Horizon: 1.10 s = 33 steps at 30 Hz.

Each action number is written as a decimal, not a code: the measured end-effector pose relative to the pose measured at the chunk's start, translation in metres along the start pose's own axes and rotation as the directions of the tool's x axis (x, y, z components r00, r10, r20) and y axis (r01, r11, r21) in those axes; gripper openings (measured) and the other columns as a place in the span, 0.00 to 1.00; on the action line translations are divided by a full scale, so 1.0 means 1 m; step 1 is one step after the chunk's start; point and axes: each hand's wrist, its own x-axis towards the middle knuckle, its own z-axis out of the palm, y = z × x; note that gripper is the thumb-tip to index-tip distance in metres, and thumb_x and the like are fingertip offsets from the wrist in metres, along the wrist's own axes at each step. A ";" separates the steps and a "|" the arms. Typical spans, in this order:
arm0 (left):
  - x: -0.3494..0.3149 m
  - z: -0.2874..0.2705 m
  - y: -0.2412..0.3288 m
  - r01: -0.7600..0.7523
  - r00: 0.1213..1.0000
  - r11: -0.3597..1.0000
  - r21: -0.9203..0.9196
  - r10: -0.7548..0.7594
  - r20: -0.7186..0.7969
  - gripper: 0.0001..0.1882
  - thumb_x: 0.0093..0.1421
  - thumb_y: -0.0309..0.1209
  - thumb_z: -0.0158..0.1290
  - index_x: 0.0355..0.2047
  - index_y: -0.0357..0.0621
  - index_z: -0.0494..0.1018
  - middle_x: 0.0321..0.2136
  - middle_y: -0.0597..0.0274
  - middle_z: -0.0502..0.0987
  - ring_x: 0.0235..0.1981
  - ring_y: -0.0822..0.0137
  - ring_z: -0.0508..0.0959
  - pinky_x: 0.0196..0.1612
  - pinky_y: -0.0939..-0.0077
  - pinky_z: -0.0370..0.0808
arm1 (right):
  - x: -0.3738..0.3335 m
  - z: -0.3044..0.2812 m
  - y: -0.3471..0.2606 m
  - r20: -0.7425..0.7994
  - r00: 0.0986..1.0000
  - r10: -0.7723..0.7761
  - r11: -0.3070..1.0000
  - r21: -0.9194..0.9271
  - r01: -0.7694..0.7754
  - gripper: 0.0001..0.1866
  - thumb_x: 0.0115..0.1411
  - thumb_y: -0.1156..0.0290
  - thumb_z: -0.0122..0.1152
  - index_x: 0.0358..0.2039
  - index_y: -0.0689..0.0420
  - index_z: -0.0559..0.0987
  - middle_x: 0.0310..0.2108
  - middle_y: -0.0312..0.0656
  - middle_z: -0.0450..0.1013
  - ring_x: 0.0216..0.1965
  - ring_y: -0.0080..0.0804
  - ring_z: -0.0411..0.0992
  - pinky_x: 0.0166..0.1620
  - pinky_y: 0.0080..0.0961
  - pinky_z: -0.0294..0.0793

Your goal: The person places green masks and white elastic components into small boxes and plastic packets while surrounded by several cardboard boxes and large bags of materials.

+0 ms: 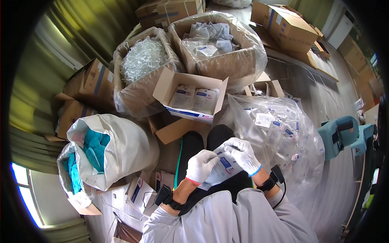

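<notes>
Over my lap I hold a flat, white and blue printed plastic packet (pixel 225 169). My left hand (pixel 201 167), in a white knit glove with a red cuff, is closed on the packet's left edge. My right hand (pixel 244 154), gloved in white with a blue cuff, pinches its upper right part; some of the fingertips are hidden. Just beyond my knees stands an open cardboard box (pixel 189 114) with two stacks of similar packets (pixel 204 100) in it. To the right, a big clear plastic bag (pixel 247 135) holds many loose packets (pixel 279 129).
At left, a white sack (pixel 133 139) holds turquoise cloth items (pixel 95 148). Farther back stand two plastic-lined cartons, one with clear strips (pixel 144 58), the other with clear packets (pixel 208 38). A teal plastic stool (pixel 336 131) is at right. More cardboard boxes (pixel 291 30) stand behind.
</notes>
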 end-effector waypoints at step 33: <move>0.043 -0.006 0.088 -0.777 0.555 0.446 0.444 0.818 0.150 0.12 0.43 0.32 0.59 0.31 0.50 0.75 0.20 0.67 0.71 0.20 0.66 0.74 0.25 0.70 0.70 | 0.067 -0.044 0.069 -0.332 0.850 0.409 0.831 0.521 -0.196 0.09 0.66 0.67 0.53 0.29 0.55 0.75 0.23 0.32 0.70 0.23 0.22 0.66 0.27 0.23 0.64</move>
